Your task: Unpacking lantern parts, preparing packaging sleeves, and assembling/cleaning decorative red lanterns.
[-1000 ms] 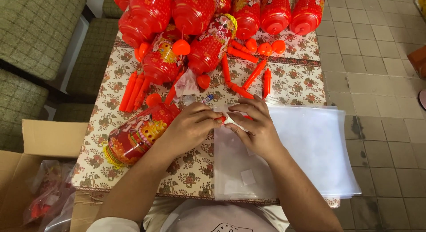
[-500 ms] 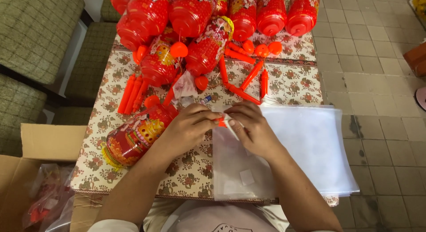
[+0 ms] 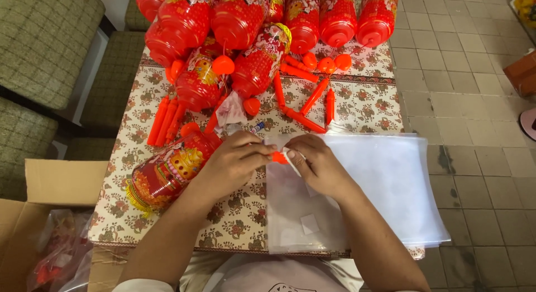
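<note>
Both hands meet at the middle of the tabletop [image 3: 234,225], which wears a floral-patterned cloth: the left hand [image 3: 234,163] and the right hand [image 3: 318,166] have their fingers pinched closed on a small orange plastic piece [image 3: 279,157] at the top edge of a clear plastic bag [image 3: 301,214]. That bag lies on a stack of clear plastic sheets [image 3: 402,186], and a red printed cylindrical lantern [image 3: 167,172] lies on its side just beside the left wrist. More red lanterns [image 3: 245,24] and loose orange plastic sticks [image 3: 162,119] crowd the far end.
</note>
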